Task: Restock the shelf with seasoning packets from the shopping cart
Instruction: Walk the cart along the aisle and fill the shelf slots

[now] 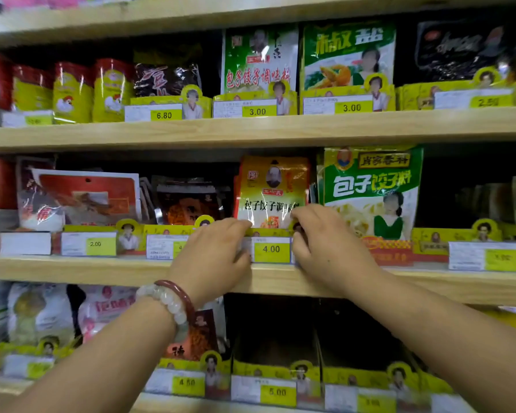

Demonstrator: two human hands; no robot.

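Currently seating: orange seasoning packets (271,192), middle shelf (102,271) front edge, behind 4.00 price tag (271,249). Left hand (213,254), right hand (325,245): fingers curled, steadying packet bottoms. Next: likely release, fetch more.

You have one view only, from the head camera, facing the shelving straight on and close. The middle shelf board (102,268) crosses mid-frame; your forearms rise from the lower corners, left hand (213,251) and right hand (325,242) meeting at frame centre.

Orange seasoning packet (273,190) — upright on middle shelf (72,268).
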